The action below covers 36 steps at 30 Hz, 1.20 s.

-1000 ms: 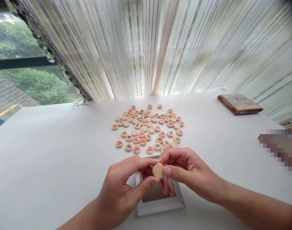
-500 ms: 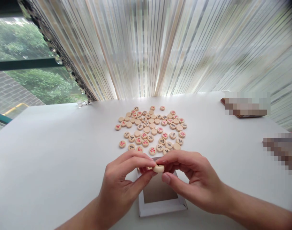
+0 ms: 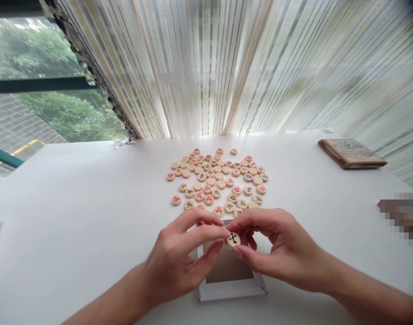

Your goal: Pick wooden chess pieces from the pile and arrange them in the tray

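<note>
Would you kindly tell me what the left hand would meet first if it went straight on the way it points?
Most likely the black-marked round piece held by the right hand; the left hand has a fingertip at or near its edge, contact unclear.

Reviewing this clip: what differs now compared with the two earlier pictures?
The wooden disc has been turned over, from its blank face to one with a black mark. The right hand now pinches it; the left hand has drawn its thumb away, its index fingertip by the disc's edge. The scattered discs and white tray look unchanged.
</note>
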### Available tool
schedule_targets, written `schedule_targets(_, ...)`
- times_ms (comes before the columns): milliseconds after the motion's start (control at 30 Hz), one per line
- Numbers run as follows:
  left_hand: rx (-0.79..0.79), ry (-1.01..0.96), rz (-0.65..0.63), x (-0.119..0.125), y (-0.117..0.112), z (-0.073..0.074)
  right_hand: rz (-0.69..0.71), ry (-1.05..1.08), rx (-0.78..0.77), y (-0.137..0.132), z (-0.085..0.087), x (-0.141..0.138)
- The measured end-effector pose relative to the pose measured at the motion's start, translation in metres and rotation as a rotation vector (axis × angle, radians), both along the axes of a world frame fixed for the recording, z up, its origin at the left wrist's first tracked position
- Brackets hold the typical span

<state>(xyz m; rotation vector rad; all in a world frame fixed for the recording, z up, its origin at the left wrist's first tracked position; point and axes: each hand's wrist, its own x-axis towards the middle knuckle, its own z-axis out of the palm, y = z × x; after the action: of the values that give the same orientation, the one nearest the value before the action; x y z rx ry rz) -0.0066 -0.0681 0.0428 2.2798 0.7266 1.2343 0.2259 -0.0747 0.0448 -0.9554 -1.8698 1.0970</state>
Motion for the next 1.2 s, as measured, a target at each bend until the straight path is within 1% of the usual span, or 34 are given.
schedule_targets(67, -0.062, -0.014, 0.04, -0.002, 0.003, 0.0, -0.05, -0.058, 0.127, 0.001, -0.003, 0.0)
schedule_targets(167, -0.216, -0.058, 0.143, -0.007, 0.01, -0.003, -0.104, -0.154, 0.335, 0.003, -0.009, -0.002)
schedule_targets(233, -0.323, -0.082, 0.209, -0.009, 0.014, -0.007, -0.095, -0.201, 0.41, 0.005, -0.013, -0.005)
schedule_targets(300, -0.39, -0.094, 0.242, -0.009, 0.018, -0.011, -0.068, -0.221, 0.45, 0.007, -0.017, -0.009)
schedule_targets(400, -0.426, -0.091, 0.252, -0.008, 0.021, -0.016, -0.054, -0.23, 0.487, 0.01, -0.022, -0.013)
schedule_targets(533, -0.422, -0.088, 0.252, -0.006, 0.019, -0.018, -0.078, -0.28, 0.521, 0.013, -0.025, -0.015)
schedule_targets(833, -0.383, -0.084, 0.258, -0.004, 0.019, -0.016, -0.031, -0.359, 0.5, 0.015, -0.031, -0.016)
schedule_targets(1033, -0.371, -0.076, 0.263, -0.003, 0.018, -0.016, -0.02, -0.383, 0.505, 0.015, -0.034, -0.016)
schedule_targets(1200, -0.378, -0.074, 0.265, -0.003, 0.019, -0.017, -0.009, -0.38, 0.495, 0.014, -0.034, -0.013)
